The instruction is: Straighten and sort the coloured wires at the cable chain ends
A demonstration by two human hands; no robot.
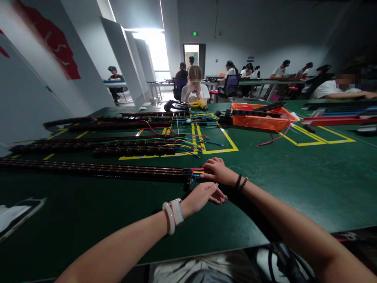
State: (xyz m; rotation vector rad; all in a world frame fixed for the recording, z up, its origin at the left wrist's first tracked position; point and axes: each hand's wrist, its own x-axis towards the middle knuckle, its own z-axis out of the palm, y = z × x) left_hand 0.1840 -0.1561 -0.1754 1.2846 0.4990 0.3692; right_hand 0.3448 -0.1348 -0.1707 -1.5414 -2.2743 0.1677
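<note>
A long dark wiring harness (123, 169) lies across the near part of the green table (294, 188), with lighter bands along its length. Red, yellow and blue wires (198, 171) come out of its right end. My right hand (219, 171) is closed over these wires and covers their tips. Just in front of it and nearer to me, my left hand (203, 195) is turned palm down, its fingers loosely stretched out with nothing in them. Beside the left hand, a small dark connector (188, 184) hangs at the harness end, partly hidden.
More harnesses (88, 145) with loose coloured wire ends lie behind, over yellow tape outlines (220, 151). An orange basket (259, 124) and a yellow heat gun (199, 103) stand farther back. A person (195, 88) sits opposite. A dark-edged tray with paper (17, 216) is at the left.
</note>
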